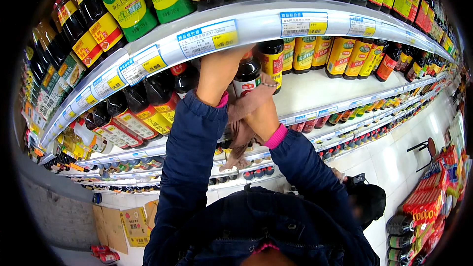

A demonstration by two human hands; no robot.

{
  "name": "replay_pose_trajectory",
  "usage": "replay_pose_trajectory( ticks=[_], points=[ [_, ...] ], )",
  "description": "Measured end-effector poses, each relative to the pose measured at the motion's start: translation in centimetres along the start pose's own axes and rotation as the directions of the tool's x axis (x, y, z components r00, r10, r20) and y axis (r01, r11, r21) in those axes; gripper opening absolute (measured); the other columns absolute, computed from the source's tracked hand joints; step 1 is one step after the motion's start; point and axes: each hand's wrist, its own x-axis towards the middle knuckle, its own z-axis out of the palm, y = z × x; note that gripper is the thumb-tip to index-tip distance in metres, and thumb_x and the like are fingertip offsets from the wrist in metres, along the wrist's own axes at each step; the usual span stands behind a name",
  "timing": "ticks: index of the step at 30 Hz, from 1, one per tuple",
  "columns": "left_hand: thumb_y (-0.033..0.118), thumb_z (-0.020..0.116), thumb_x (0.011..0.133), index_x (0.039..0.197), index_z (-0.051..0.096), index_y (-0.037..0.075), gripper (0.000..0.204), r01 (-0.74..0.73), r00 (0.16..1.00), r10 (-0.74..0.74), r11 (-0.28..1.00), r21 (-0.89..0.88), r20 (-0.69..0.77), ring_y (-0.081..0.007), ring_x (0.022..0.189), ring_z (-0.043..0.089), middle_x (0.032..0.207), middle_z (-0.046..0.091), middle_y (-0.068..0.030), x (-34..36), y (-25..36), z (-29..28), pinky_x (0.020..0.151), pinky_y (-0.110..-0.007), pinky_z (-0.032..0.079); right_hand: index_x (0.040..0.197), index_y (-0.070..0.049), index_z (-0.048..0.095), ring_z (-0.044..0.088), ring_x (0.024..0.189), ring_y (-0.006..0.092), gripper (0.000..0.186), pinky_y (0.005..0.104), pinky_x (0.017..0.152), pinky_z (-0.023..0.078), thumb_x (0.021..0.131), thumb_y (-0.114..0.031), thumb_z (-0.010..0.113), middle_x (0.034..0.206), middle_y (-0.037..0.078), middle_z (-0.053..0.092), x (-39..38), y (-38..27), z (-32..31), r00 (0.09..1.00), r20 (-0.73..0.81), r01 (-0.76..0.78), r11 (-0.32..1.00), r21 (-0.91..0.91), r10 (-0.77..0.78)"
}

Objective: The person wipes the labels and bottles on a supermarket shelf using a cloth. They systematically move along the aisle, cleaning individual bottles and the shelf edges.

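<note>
My left hand (220, 71) reaches up under the front edge of the upper shelf and closes over the top of a dark sauce bottle (246, 75). The shelf edge hides most of its fingers. This bottle has a white and red label and is at the front of the lower shelf. Against its side my right hand (260, 118) presses a brownish-pink cloth (241, 107), which is wrapped round the fingers and hangs down below them. A yellow-labelled bottle (272, 64) stands just right of the held one, and a dark bottle (185, 80) is behind my left wrist.
Across the top runs the upper shelf's price-tag strip (172, 44), with green squeeze bottles (128, 5) and sauce bottles above it. Yellow-labelled bottles (340, 56) line the lower shelf. Flattened cardboard (111, 226) lies low on the left; a stool (429, 148) stands right.
</note>
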Motion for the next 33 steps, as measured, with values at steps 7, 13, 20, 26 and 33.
replay_pose_trajectory(
  ticks=[7, 13, 20, 26, 33],
  points=[
    [0.012, 0.070, 0.085, 0.110, 0.060, -0.003, 0.031, 0.138, 0.990, -0.138, 0.987, -0.080, 0.002, -0.0148, 0.089, 0.061, 0.099, 0.066, -0.0087, -1.0, 1.5, 1.2, 0.083, -0.028, 0.048, 0.102, -0.001, 0.061, 0.060, 0.092, 0.0349, 0.025, 0.0415, 0.079, 0.047, 0.079, -0.010, 0.064, 0.098, 0.019, 0.062, -1.8, 1.9, 0.0, 0.993, 0.119, -0.011, 0.996, -0.087, 0.021],
    [0.014, 0.077, 0.076, 0.123, 0.042, -0.003, 0.061, 0.105, 0.983, -0.115, 0.991, -0.077, -0.141, -0.0196, 0.097, 0.058, 0.109, 0.059, -0.0134, -6.1, -1.1, 3.3, 0.087, -0.032, 0.048, 0.111, -0.001, 0.058, 0.052, 0.106, 0.0395, 0.034, 0.0445, 0.091, 0.042, 0.078, -0.009, 0.062, 0.112, 0.021, 0.057, -1.7, 1.6, -0.3, 0.987, 0.144, -0.064, 0.998, -0.018, 0.066],
    [0.010, 0.079, 0.073, 0.118, 0.043, -0.001, 0.058, 0.268, 0.955, -0.291, 0.928, -0.259, -0.055, -0.0163, 0.089, 0.061, 0.104, 0.062, -0.0115, -8.2, -3.1, 3.2, 0.079, -0.029, 0.051, 0.097, -0.001, 0.062, 0.056, 0.098, 0.0400, 0.020, 0.0453, 0.083, 0.046, 0.078, -0.007, 0.060, 0.102, 0.020, 0.062, -2.2, 0.5, -3.0, 0.933, 0.339, -0.078, 0.989, -0.125, 0.116],
    [0.008, 0.079, 0.072, 0.114, 0.047, -0.001, 0.054, 0.206, 0.962, -0.230, 0.965, -0.163, -0.146, -0.0164, 0.087, 0.061, 0.102, 0.062, -0.0112, -6.0, -5.3, 3.8, 0.076, -0.030, 0.051, 0.092, 0.000, 0.063, 0.060, 0.088, 0.0393, 0.017, 0.0426, 0.075, 0.051, 0.076, -0.002, 0.059, 0.094, 0.018, 0.064, -4.9, 0.9, -3.1, 0.983, 0.126, -0.086, 0.947, -0.311, 0.131],
    [0.008, 0.079, 0.069, 0.113, 0.047, -0.003, 0.055, 0.168, 0.943, -0.191, 0.980, -0.106, -0.274, -0.0214, 0.088, 0.062, 0.102, 0.063, -0.0151, -3.6, -8.9, 4.5, 0.077, -0.033, 0.051, 0.080, -0.006, 0.063, 0.060, 0.078, 0.0301, 0.007, 0.0376, 0.069, 0.050, 0.073, -0.003, 0.064, 0.081, 0.009, 0.061, -7.9, -0.6, -4.9, 0.987, 0.019, 0.157, 0.975, -0.159, -0.157]
  ],
)
